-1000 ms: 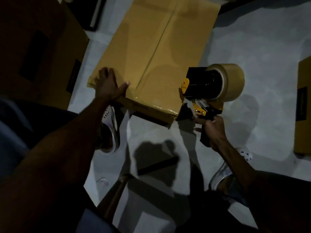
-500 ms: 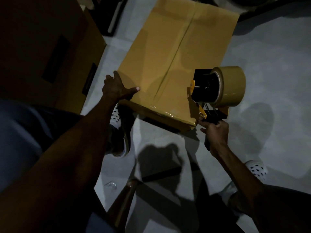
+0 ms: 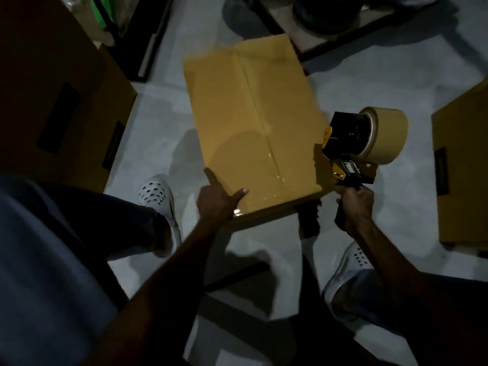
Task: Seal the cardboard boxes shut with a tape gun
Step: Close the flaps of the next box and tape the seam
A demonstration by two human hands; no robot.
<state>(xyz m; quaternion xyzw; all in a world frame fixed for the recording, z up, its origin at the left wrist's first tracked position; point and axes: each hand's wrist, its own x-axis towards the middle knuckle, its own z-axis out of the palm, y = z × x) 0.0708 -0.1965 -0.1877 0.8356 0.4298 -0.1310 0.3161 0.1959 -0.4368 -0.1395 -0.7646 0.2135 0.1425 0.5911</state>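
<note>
The box [image 3: 253, 133] lies on the floor [image 3: 369, 70], its seam taped. The left hand [image 3: 215, 204] rests spread on its near corner. The right hand [image 3: 355, 204] grips the tape gun [image 3: 361, 143], seemingly just off the box's right edge.

The cardboard box [image 3: 250, 128] is mustard yellow, with a glossy clear strip shining along its middle seam. The tape gun [image 3: 351, 151] is black with yellow parts and carries a tan roll [image 3: 385, 138]. The floor [image 3: 396, 75] is pale grey. The white shoes [image 3: 158, 196] are dotted with dark holes, under dark blue trousers [image 3: 111, 220].
</note>
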